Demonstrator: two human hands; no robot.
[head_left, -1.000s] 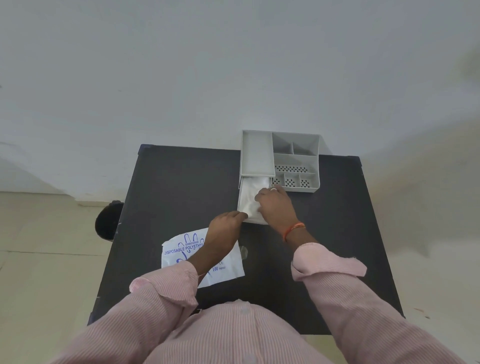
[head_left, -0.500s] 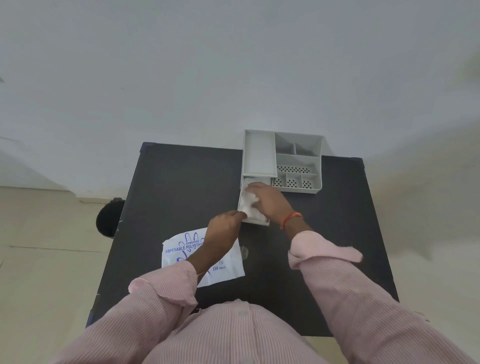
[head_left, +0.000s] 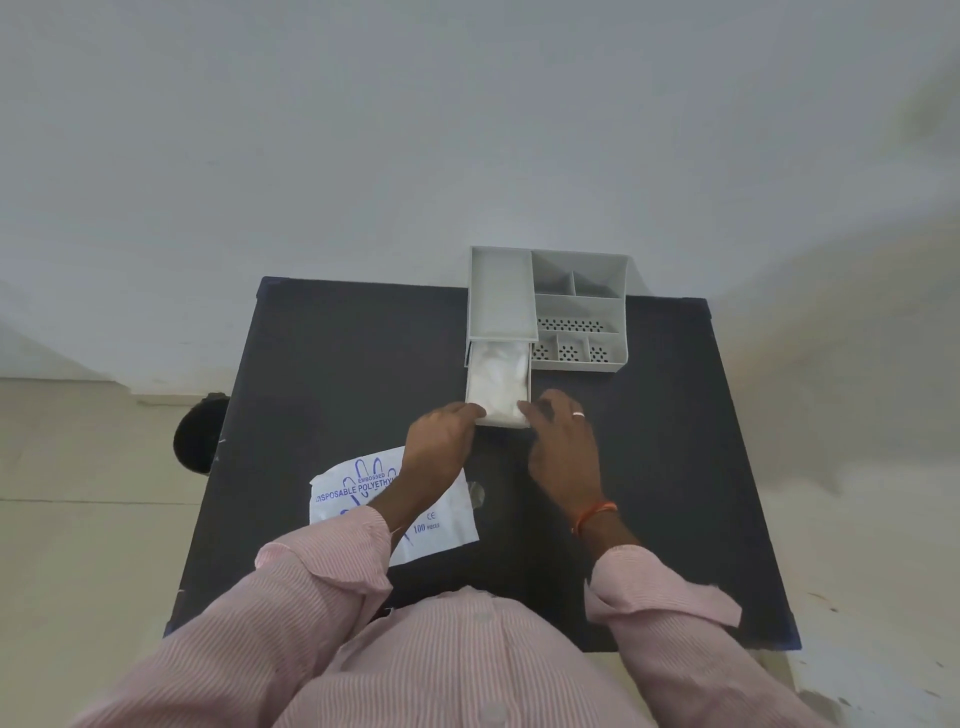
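A grey desk organizer (head_left: 576, 306) stands at the far edge of the black table (head_left: 353, 364). Its drawer (head_left: 469, 374) is pulled out toward me and is stuffed with white plastic gloves (head_left: 498, 379). My left hand (head_left: 441, 441) grips the drawer's front left corner, thumb on the gloves. My right hand (head_left: 563, 447) is at the front right corner, its fingertips touching the drawer's edge and holding nothing. A white glove packet with blue print (head_left: 353, 488) lies flat on the table, partly under my left forearm.
The organizer's open compartments, some with perforated floors, sit to the right of the drawer. A small clear scrap (head_left: 475, 493) lies on the table between my wrists. A round black object (head_left: 195, 431) is on the floor by the table's left edge. A white wall is behind.
My right hand has drawn back from pressing the gloves inside the drawer to the drawer's front right corner. My left hand has stayed at the front left corner.
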